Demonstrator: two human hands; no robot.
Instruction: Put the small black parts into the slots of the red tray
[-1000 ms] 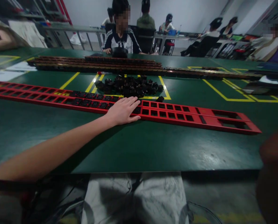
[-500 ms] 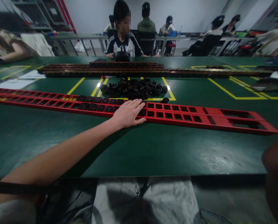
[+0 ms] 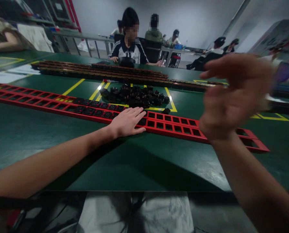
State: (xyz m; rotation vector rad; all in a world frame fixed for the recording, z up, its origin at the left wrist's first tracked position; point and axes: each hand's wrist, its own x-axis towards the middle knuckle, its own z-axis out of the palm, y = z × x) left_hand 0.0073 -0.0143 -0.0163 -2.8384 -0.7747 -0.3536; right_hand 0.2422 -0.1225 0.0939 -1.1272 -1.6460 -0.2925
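My left hand [image 3: 127, 122] lies flat, fingers outstretched, on a long red frame [image 3: 175, 136] with two rows of square openings. Black socket modules [image 3: 98, 112] fill several openings just left of that hand, and one more shows under its fingertips. To the right of it the square openings hold nothing. My right hand [image 3: 234, 94] is raised above the frame's right part, blurred by motion. Its fingers look curled, and whether anything is between them cannot be made out. Beyond the frame lies a heap of loose black modules [image 3: 137, 95], with a single module [image 3: 166, 111] apart at its right.
Long dark strips [image 3: 105, 72] lie stacked across the green table [image 3: 134, 161] behind the heap. White sheets [image 3: 5, 77] rest at the left. Yellow tape lines [image 3: 73, 86] mark the tabletop. Across the table sits a person [image 3: 128, 51]; others are farther back.
My right hand has come up from the lower right edge to above the frame. The left hand stays on the frame. The whole view has shifted and tilted slightly.
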